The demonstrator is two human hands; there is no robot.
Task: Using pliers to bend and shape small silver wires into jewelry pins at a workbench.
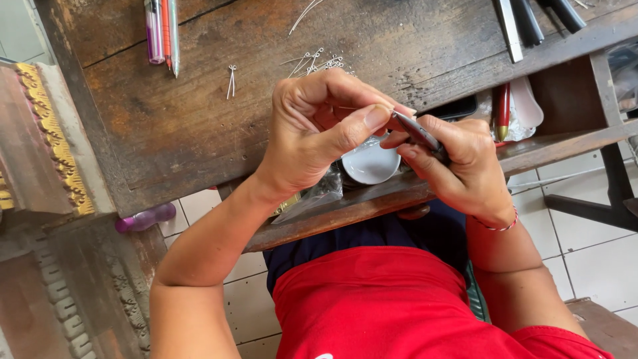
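Observation:
My left hand is curled above the front edge of a dark wooden workbench, thumb and fingers pinched on something too small to make out. My right hand grips small metal pliers, whose jaws point left and meet the left fingertips. Under both hands sits a small white dish on a lower wooden ledge. Several thin wire eye pins lie scattered on the bench just beyond my left hand, and one pair of pins lies apart to the left.
Pens lie at the bench's far left. Dark-handled tools rest at the far right, and a red-and-gold tool stands in the ledge. A clear plastic bag lies by the dish. Carved gilded wood stands left; tiled floor below.

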